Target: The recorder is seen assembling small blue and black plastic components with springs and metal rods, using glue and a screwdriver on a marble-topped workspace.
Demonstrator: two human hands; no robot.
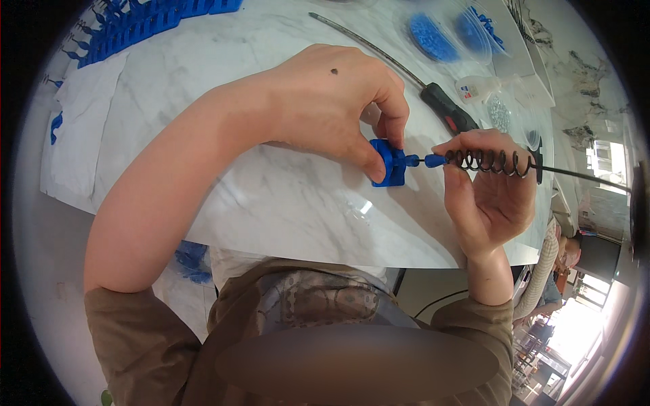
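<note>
A white, grey-veined tabletop (284,210) fills the view; another person (567,252) sits beyond, right. A long steel screwdriver with black-and-red handle (443,103) lies just behind the right hand (491,179), which pinches 1 black wire coil (497,161). The left hand (332,101) grasps a small blue plastic block (389,172) at the table's middle.

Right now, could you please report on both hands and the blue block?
Left hand pinching blue plastic block. Right hand pinching small blue tapered piece. Black coil crossing before right palm. Black-handled screwdriver beyond, clear of both pieces.
</note>
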